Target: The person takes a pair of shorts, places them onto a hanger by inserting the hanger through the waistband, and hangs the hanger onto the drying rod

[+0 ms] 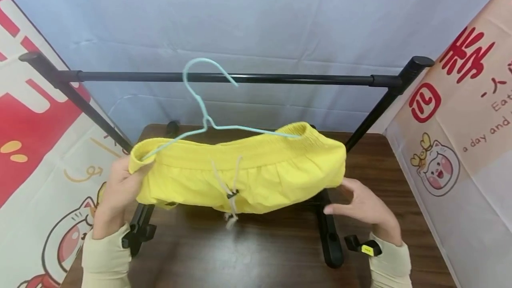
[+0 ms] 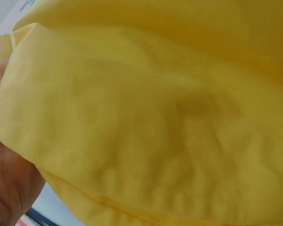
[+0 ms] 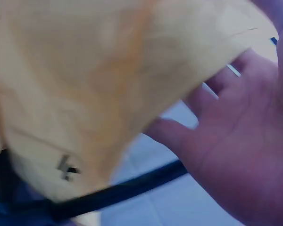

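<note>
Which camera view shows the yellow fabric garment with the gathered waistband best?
The head view: the yellow fabric garment appears across almost its full width, with its gathered waistband. The left wrist view shows only a close stretch of it; the right wrist view shows a blurred, paler part beside the right hand.

Got a black rack [image 1: 280, 78] standing on the dark wood table [image 1: 240, 257], a plain pale sheet [image 1: 256, 21] past the far edge, and cartoon-print panels [image 1: 472, 114] along both side edges.

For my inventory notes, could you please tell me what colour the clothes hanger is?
The clothes hanger is pale mint, a light bluish green; the head view shows it best.
</note>
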`<action>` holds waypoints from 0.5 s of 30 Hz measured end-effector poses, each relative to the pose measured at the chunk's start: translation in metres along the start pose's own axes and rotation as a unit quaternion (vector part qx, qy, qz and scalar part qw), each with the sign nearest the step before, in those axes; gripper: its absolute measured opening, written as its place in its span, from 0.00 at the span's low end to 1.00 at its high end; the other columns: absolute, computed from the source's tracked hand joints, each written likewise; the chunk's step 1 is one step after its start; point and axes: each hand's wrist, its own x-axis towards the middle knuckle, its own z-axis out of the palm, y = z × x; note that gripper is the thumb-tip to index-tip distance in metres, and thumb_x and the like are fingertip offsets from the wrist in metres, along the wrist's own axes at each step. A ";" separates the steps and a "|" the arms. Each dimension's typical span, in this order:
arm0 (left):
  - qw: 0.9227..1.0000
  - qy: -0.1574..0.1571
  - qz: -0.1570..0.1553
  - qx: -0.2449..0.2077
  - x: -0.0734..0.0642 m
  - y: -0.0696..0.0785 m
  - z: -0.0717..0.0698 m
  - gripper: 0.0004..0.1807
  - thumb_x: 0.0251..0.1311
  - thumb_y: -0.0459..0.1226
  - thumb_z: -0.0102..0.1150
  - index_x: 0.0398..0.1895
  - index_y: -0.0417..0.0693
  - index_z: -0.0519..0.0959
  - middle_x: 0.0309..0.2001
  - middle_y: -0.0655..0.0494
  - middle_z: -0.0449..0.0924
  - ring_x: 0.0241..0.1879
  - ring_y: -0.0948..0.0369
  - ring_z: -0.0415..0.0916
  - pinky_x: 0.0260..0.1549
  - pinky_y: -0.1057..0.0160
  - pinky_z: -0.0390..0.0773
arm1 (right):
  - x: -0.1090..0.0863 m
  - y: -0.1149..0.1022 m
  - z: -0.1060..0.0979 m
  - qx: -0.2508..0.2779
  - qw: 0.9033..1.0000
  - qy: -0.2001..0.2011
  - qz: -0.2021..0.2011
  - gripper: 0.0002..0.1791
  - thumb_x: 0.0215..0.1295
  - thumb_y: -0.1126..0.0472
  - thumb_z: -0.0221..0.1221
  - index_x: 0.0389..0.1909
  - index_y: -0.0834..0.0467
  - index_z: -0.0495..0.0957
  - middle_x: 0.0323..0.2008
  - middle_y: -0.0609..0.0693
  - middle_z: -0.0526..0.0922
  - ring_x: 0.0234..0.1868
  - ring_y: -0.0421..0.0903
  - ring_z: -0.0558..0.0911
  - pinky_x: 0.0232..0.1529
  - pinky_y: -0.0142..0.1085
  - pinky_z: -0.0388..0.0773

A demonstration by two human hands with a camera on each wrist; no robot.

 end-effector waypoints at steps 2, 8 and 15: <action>0.998 0.031 -0.001 -0.062 0.000 -0.003 -0.008 0.18 0.72 0.21 0.51 0.36 0.46 0.88 0.26 0.59 0.87 0.21 0.67 0.85 0.21 0.71 0.82 | 0.010 0.004 0.010 -0.024 0.999 0.019 0.021 0.47 0.60 0.63 0.75 0.79 0.43 0.65 0.77 0.34 0.69 0.76 0.26 0.64 0.71 0.28 0.67; 0.967 0.065 0.102 -0.224 0.008 -0.015 -0.021 0.12 0.77 0.25 0.48 0.50 0.33 0.83 0.40 0.50 0.89 0.36 0.62 0.90 0.35 0.68 0.88 | 0.029 0.028 0.027 -0.111 0.990 0.087 0.022 0.46 0.63 0.56 0.75 0.79 0.39 0.64 0.78 0.48 0.69 0.77 0.52 0.67 0.69 0.55 0.71; 0.891 0.225 0.092 -0.383 0.016 -0.016 -0.030 0.16 0.75 0.30 0.55 0.58 0.26 0.73 0.43 0.39 0.86 0.38 0.53 0.88 0.38 0.61 0.88 | 0.019 0.046 0.039 -0.085 0.987 0.122 0.067 0.17 0.75 0.58 0.63 0.62 0.43 0.82 0.59 0.45 0.86 0.59 0.39 0.82 0.57 0.43 0.82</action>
